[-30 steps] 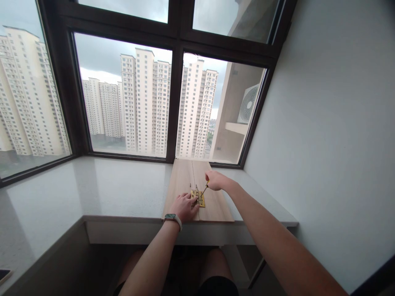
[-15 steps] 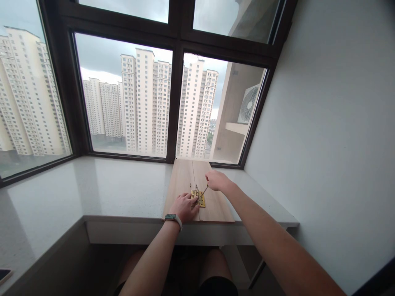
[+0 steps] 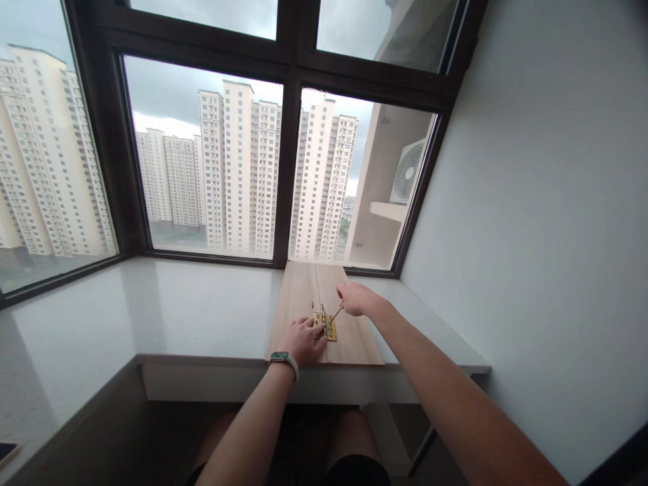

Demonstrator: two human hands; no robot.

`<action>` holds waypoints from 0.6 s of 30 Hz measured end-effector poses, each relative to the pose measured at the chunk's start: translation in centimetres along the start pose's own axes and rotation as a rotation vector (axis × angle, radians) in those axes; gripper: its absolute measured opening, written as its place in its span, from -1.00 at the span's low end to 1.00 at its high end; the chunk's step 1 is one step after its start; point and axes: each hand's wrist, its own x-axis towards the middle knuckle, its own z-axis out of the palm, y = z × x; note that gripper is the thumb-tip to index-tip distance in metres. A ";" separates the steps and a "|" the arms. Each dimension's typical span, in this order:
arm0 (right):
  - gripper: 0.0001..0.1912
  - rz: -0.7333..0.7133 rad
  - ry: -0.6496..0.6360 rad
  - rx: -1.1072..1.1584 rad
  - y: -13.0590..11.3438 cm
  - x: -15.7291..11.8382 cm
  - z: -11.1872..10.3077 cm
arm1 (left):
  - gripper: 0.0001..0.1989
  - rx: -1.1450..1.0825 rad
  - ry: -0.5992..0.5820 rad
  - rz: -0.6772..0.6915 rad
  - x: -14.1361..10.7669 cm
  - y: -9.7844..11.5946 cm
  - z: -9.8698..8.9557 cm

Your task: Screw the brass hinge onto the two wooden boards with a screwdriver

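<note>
The left arm (image 3: 248, 422) comes up from the bottom edge, left of the centre, and the left hand (image 3: 302, 342) lies palm down in the lower middle of the frame, its fingers (image 3: 310, 329) extended to the right. The right arm (image 3: 445, 378) enters from the bottom right and reaches diagonally leftward; the right hand (image 3: 356, 298), somewhat higher, is curled in a grip.

Tower blocks (image 3: 237, 169) and a fan unit (image 3: 408, 173) show through dark window frames (image 3: 289, 175) beside a wall (image 3: 547, 202).
</note>
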 end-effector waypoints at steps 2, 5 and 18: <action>-0.71 -0.025 0.001 0.000 0.2 0.0 0.2 | -0.52 0.002 0.001 -0.001 0.0 0.0 -0.1; -0.71 -0.037 0.020 0.001 0.2 0.0 0.3 | -0.53 0.002 -0.002 -0.004 0.0 0.1 -0.1; -0.93 -0.014 0.078 0.047 -0.2 -0.1 0.0 | -0.55 -0.008 0.004 -0.003 0.1 0.1 0.1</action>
